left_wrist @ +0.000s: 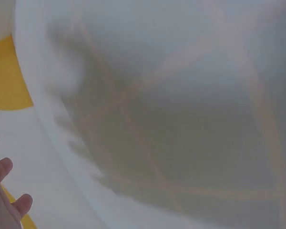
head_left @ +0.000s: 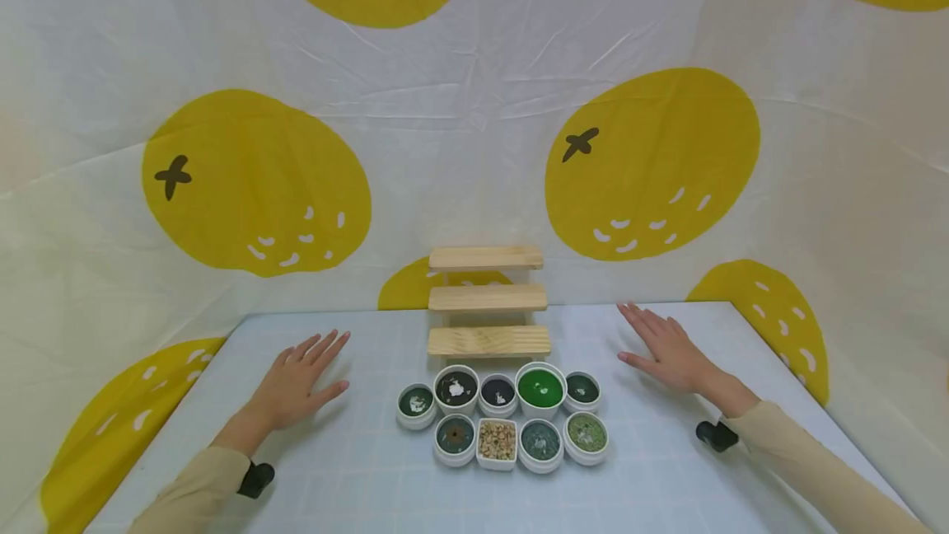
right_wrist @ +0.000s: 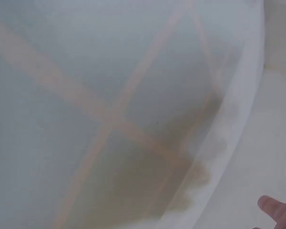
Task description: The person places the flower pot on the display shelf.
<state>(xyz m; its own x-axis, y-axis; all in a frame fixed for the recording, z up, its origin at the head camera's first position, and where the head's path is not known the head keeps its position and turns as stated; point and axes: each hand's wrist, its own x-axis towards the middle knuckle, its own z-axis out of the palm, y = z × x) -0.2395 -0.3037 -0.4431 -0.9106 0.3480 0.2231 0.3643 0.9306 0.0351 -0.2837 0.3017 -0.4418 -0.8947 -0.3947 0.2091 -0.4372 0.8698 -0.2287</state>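
My left hand (head_left: 295, 386) hovers palm down above the table, fingers spread, left of a group of small white pots. On the other side my right hand (head_left: 670, 355) is held the same way, with nothing in it. Between the hands stand a white cup of green contents (head_left: 540, 387), a cup with dark contents and a white patch (head_left: 455, 389), a square dish of tan granules (head_left: 497, 442) and several round pots, among them a speckled green one (head_left: 586, 433). Behind them rises a three-step wooden rack (head_left: 489, 342). Both wrist views show mostly tabletop with a hand's shadow.
The pale table (head_left: 334, 468) carries a faint grid pattern. A white cloth with yellow fruit prints (head_left: 474, 188) hangs behind and along both sides. The rack stands near the table's back edge. A small black device (head_left: 256, 480) sits at the left wrist, another (head_left: 717, 436) at the right.
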